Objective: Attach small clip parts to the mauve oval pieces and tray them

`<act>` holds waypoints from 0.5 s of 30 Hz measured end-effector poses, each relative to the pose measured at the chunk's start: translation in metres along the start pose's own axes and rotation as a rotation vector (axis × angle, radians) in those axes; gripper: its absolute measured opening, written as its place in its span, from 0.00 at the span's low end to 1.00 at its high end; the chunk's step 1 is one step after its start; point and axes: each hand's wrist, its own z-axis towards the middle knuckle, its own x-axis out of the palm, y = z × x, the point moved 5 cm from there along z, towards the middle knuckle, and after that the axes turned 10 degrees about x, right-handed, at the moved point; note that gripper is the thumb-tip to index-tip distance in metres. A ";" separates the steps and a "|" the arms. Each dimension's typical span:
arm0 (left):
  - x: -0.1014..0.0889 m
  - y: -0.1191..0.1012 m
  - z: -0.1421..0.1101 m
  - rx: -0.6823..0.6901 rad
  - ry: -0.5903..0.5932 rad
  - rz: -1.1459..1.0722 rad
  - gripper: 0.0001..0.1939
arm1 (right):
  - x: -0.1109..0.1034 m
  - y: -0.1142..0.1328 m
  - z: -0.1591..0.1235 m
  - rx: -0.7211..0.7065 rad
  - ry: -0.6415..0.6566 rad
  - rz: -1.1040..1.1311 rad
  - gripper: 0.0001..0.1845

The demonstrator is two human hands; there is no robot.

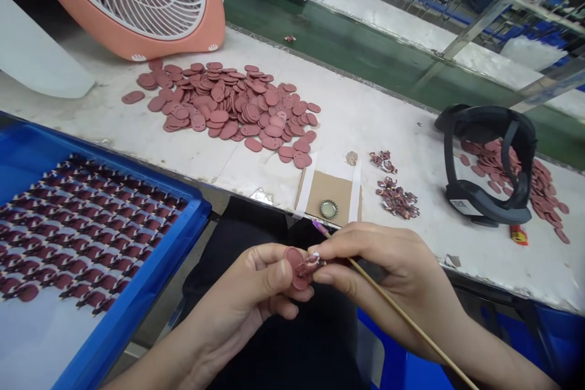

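Head view: left grip [260, 283] closed on a red oval tag [295, 277], right grip [388, 271] closed on a wooden stick [402, 311], fingertips at the tag.

A factory workshop: long workbench [356, 128], blue tray [150, 292] of red parts [86, 231], steel racks [503, 6] beyond.
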 end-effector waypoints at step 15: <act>0.001 0.002 0.003 -0.034 -0.005 -0.031 0.16 | 0.001 0.001 0.001 -0.002 0.034 -0.025 0.06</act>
